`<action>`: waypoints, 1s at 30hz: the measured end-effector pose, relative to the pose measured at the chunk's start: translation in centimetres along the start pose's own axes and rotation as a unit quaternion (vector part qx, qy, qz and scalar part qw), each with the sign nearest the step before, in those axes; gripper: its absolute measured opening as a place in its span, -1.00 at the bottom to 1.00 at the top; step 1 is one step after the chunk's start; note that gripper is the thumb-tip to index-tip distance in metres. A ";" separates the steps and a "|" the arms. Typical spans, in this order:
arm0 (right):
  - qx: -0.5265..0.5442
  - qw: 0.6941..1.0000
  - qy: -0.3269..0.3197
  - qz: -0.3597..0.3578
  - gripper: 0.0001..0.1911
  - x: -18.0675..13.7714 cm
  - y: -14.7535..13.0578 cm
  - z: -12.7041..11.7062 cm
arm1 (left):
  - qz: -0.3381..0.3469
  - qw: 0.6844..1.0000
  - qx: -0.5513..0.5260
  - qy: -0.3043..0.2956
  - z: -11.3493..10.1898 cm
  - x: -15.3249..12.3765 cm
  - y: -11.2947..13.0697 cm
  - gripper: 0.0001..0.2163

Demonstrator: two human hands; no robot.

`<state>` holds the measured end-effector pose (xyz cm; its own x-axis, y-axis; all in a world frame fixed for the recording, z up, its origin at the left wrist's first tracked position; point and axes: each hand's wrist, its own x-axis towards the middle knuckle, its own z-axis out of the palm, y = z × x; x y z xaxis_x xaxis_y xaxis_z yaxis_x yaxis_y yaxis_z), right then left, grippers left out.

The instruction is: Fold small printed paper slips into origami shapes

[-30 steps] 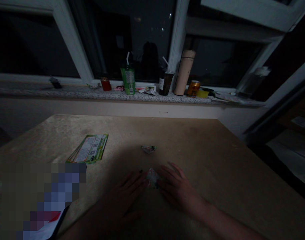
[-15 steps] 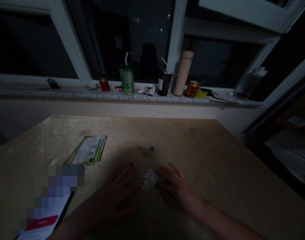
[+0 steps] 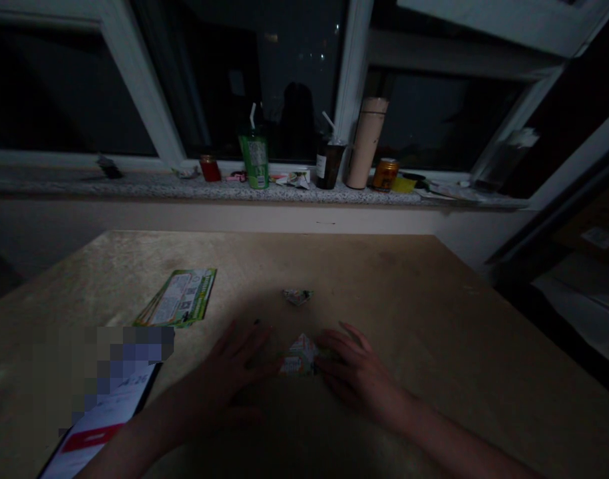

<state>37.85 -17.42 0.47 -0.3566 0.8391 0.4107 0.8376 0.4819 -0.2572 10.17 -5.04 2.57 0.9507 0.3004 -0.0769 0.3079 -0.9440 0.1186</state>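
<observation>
A printed sheet folded to a point, a folded paper triangle [image 3: 303, 354], lies on the table [image 3: 414, 299] between my hands. My left hand [image 3: 237, 372] rests at its left side, fingers spread, with the nearest fingers at the paper's edge. On the right, my right hand [image 3: 354, 372] lies with stretched fingers, and its inner fingers touch or cover the right corner. Just beyond them is a smaller folded paper piece [image 3: 297, 297], pointing towards me. Poor light hides the exact contact of the fingertips.
A fanned stack of green printed leaflets [image 3: 184, 297] lies to the left. Nearer me is a lit phone [image 3: 92, 439], partly blurred out. Along the windowsill [image 3: 284, 194] stand a green cup [image 3: 255, 159], a dark cup [image 3: 329, 163], a pink flask [image 3: 367, 143] and a gold can [image 3: 385, 174].
The view has shifted slightly. My left hand sits a little further left, its fingers a bit more apart from the folded paper. My right hand has hardly moved.
</observation>
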 end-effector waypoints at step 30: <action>-0.056 0.998 0.019 -0.015 -0.80 -0.6 -0.1 0.0 | -0.069 0.992 0.081 0.075 -0.2 0.2 4.7 -0.62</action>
<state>37.96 -17.94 0.29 -0.3679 0.8131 0.4511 0.8687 0.4736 -0.1452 11.86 -9.40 3.30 0.8989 0.4330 0.0675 0.4363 -0.8987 -0.0446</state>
